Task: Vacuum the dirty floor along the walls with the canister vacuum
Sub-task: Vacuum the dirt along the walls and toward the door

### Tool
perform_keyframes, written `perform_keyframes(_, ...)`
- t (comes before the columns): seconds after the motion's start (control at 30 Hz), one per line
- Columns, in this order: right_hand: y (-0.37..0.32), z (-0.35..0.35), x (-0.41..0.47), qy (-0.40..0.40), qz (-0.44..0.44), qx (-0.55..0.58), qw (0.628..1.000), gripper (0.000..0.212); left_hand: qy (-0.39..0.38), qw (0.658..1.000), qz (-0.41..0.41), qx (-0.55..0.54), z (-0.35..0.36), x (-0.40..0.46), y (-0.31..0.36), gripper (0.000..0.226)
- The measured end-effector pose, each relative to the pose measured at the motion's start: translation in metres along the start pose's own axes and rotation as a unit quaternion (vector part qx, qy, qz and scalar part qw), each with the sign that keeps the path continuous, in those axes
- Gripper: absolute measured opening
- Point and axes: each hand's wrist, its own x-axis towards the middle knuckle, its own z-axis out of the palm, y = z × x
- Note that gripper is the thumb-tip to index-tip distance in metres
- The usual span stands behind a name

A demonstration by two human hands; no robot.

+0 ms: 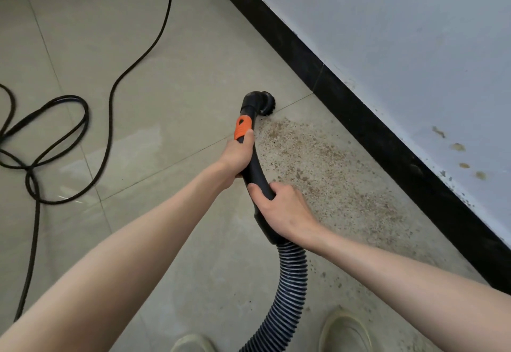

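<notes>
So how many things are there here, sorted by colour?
Black: 4, the handle, brush head, power cord, skirting
Orange: 1, the collar
Pale: 2, shoes
Total: 7

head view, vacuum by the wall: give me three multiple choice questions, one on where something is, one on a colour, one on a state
1. Where does the patch of brown dirt specks lie?
A. along the black baseboard
B. under the looped black power cable
C. on the grey-white wall

2. What colour is the collar on the black curved vacuum handle?
A. green
B. orange
C. white

3. How is the handle held?
A. by the left hand alone
B. by nobody, it lies on the floor
C. by both hands

Answers:
1. A, the specks spread over the beige tiled floor next to the black baseboard.
2. B, the orange collar sits just behind the round black brush nozzle.
3. C, the left hand grips near the collar and the right hand grips lower, above the ribbed black hose.
</notes>
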Motion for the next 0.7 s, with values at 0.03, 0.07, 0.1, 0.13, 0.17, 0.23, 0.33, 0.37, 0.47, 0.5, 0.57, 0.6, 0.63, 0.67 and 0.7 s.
perform_keyframes(0.03,0.003,0.000,0.000,-0.001,0.002,0.005,1.000,0.047,0.003,1.000,0.002,0.008,0.001,-0.001,-0.001,0.050)
perform_keyframes(0.07,0.003,0.000,0.000,-0.003,0.002,0.006,1.000,0.047,0.004,1.000,0.002,0.010,0.001,-0.001,-0.002,0.050)
perform_keyframes(0.1,0.002,0.001,0.002,-0.006,-0.001,0.006,1.000,0.046,0.006,1.000,0.003,0.008,-0.002,-0.002,-0.001,0.050)
perform_keyframes(0.13,-0.001,0.001,0.003,-0.010,-0.006,0.005,1.000,0.046,0.010,1.000,0.001,0.004,-0.005,-0.002,0.000,0.050)
perform_keyframes(0.17,-0.004,0.001,0.004,-0.018,-0.012,0.007,1.000,0.046,0.018,1.000,-0.001,-0.002,-0.010,-0.002,0.001,0.051)
perform_keyframes(0.23,-0.012,0.001,0.005,-0.043,-0.023,0.021,0.999,0.045,0.039,0.999,-0.007,-0.016,-0.021,-0.003,-0.001,0.055)
perform_keyframes(0.33,-0.020,0.005,0.001,-0.083,-0.038,0.038,0.995,0.043,0.072,0.996,-0.025,-0.055,-0.038,-0.015,-0.010,0.055)
perform_keyframes(0.37,-0.020,0.008,-0.003,-0.096,-0.045,0.043,0.993,0.043,0.081,0.994,-0.030,-0.069,-0.043,-0.020,-0.016,0.054)
perform_keyframes(0.47,-0.012,0.015,-0.018,-0.133,-0.059,0.038,0.989,0.044,0.109,0.991,-0.032,-0.075,-0.051,-0.042,-0.037,0.048)
perform_keyframes(0.5,-0.008,0.017,-0.023,-0.140,-0.061,0.032,0.988,0.044,0.112,0.991,-0.034,-0.071,-0.050,-0.048,-0.043,0.050)
perform_keyframes(0.57,0.001,0.017,-0.031,-0.142,-0.060,0.025,0.988,0.044,0.115,0.990,-0.039,-0.066,-0.044,-0.056,-0.051,0.053)
perform_keyframes(0.6,0.004,0.016,-0.034,-0.137,-0.060,0.023,0.989,0.045,0.115,0.991,-0.039,-0.062,-0.040,-0.059,-0.052,0.053)
perform_keyframes(0.63,0.007,0.015,-0.036,-0.128,-0.059,0.022,0.990,0.046,0.112,0.991,-0.039,-0.059,-0.037,-0.059,-0.052,0.052)
perform_keyframes(0.67,0.009,0.014,-0.037,-0.118,-0.058,0.020,0.991,0.047,0.107,0.992,-0.038,-0.054,-0.033,-0.060,-0.050,0.053)
perform_keyframes(0.7,0.011,0.012,-0.037,-0.108,-0.056,0.017,0.992,0.048,0.099,0.993,-0.037,-0.049,-0.030,-0.058,-0.049,0.054)
